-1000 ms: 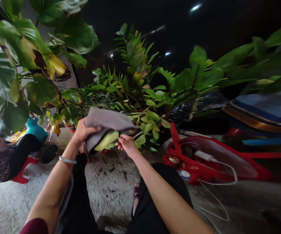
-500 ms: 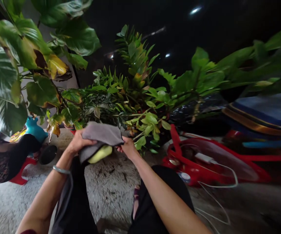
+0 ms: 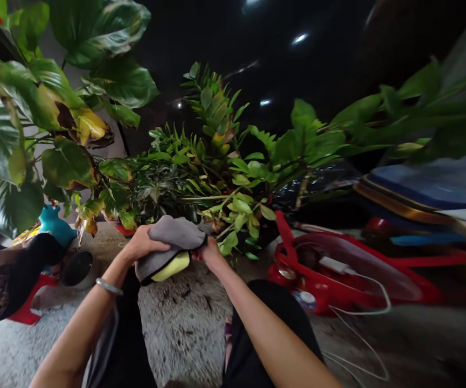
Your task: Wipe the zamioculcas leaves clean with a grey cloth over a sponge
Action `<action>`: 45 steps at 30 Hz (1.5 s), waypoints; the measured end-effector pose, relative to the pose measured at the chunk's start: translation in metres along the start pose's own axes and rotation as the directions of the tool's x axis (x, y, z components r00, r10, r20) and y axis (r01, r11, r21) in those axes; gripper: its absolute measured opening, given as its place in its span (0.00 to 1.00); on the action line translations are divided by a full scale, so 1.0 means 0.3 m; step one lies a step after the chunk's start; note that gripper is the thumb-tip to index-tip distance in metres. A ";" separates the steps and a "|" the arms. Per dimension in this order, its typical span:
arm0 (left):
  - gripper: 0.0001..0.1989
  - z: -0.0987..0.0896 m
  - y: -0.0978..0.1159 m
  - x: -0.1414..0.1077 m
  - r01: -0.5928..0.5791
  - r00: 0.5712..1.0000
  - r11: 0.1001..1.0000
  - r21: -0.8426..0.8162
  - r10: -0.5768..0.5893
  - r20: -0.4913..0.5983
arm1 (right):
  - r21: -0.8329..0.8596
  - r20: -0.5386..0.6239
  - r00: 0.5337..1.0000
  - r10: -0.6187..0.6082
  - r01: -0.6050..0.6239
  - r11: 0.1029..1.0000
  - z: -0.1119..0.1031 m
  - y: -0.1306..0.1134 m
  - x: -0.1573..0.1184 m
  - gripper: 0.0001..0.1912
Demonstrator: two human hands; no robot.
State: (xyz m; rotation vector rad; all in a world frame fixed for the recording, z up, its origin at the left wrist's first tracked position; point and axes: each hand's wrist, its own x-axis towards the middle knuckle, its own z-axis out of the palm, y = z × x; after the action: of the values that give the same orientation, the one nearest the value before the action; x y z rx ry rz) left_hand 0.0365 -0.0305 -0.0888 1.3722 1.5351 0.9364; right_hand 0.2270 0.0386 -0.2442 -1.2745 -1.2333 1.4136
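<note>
A grey cloth (image 3: 176, 233) with a dark edge and a yellow-green underside is folded between my two hands, above the rough floor and in front of the plants. My left hand (image 3: 143, 245) grips its left side, thumb lying across the top. At the right edge, my right hand (image 3: 209, 252) pinches the cloth, its fingertips partly hidden behind the fabric. Whether anything lies inside the folds, I cannot tell.
Leafy potted plants (image 3: 233, 178) fill the space ahead. On the right lies a red basket-like container (image 3: 338, 291) with a white adapter (image 3: 333, 264) and cable. To the left are a dark pot (image 3: 78, 269), a turquoise figure (image 3: 57, 223) and another person (image 3: 6, 269) near a red stool (image 3: 34, 307).
Both hands and the cloth sit slightly lower in view. The cloth's top flap has shifted and is more bunched. The whole scene has moved a little as my head turned.
</note>
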 end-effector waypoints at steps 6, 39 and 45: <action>0.23 -0.106 0.202 0.045 -0.311 0.915 0.909 -0.277 0.208 -0.345 | 0.081 -0.006 0.998 0.061 -0.060 0.995 -0.002 -0.023 -0.020 0.05; 0.22 -0.277 -0.038 -0.064 -0.209 0.852 0.886 -0.414 -0.042 -0.521 | 0.097 0.005 0.990 0.138 -0.138 0.986 0.002 -0.075 -0.042 0.05; 0.23 -0.122 -0.216 -0.054 -0.005 0.870 0.937 -0.351 -0.169 -0.464 | 0.085 -0.006 0.994 0.110 -0.109 0.990 0.014 -0.080 -0.048 0.04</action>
State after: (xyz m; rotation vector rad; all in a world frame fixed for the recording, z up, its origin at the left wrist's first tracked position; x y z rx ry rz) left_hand -0.0202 -0.0538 -0.1341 0.8447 1.6747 1.4997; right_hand 0.2241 0.0278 -0.2184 -1.3066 -1.0985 1.5194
